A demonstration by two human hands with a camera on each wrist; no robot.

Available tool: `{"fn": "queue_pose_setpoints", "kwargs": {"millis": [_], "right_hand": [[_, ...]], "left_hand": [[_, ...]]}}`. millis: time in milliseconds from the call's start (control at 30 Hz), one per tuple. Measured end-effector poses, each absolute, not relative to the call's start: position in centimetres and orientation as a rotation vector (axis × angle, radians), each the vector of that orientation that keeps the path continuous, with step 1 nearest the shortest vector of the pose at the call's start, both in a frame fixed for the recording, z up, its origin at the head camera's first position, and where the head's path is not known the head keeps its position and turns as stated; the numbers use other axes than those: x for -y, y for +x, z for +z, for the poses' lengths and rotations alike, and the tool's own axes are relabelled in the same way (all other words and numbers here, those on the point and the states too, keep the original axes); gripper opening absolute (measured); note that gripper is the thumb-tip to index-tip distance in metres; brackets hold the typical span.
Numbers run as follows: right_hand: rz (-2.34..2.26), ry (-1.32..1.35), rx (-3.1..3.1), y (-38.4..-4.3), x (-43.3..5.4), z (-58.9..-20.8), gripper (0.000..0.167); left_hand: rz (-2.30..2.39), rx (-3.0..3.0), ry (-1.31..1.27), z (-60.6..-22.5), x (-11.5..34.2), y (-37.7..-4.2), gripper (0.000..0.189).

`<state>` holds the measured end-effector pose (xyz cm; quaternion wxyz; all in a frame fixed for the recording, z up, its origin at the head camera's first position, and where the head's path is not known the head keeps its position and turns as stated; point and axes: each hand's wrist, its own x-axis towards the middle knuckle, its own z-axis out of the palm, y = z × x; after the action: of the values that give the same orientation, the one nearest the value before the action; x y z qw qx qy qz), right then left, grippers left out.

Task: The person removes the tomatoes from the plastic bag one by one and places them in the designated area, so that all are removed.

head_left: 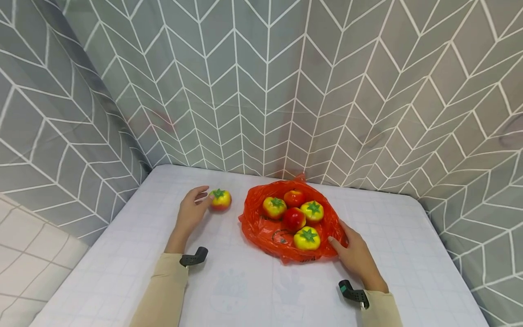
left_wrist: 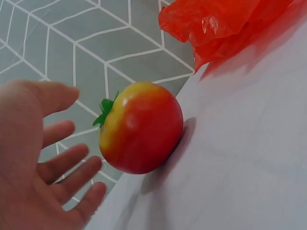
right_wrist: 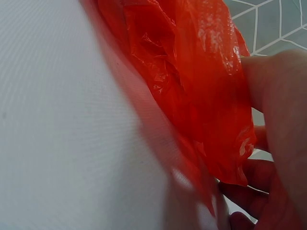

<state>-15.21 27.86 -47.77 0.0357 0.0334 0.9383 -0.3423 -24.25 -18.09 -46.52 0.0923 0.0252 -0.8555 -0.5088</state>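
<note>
Left hand point(head_left: 191, 212) beside a lone tomato point(head_left: 221, 202); right hand point(head_left: 357, 256) at a red plastic bag point(head_left: 254, 230) holding five tomatoes point(head_left: 294, 220).
The left fingers are loosely spread, with the lone tomato just beyond their tips, leaf top up on the white cloth point(head_left: 229, 290); whether the thumb touches it, I cannot tell. Right of those fingers, well apart, lies the bag, mouth up, three of its tomatoes showing green leaves, two showing red sides. The right fingers curl round the bag's right edge, gripping it; a yellow tomato sits just left of that thumb.
</note>
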Motion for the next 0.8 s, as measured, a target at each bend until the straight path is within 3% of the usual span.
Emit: {"fn": "queue_pose_setpoints", "kwargs": {"millis": [200, 800], "right_hand": [[-1.036, 0.104, -2.888, -15.4, -27.8, -47.8, 0.082], [-1.027, 0.148, -2.864, -15.2, -27.8, -47.4, 0.083]], "left_hand": [[-1.471, 2.385, 0.099, -45.7, 17.6, -24.0, 0.036], [-1.438, 2.345, -0.048, -44.3, 15.2, -23.0, 0.027]]}}
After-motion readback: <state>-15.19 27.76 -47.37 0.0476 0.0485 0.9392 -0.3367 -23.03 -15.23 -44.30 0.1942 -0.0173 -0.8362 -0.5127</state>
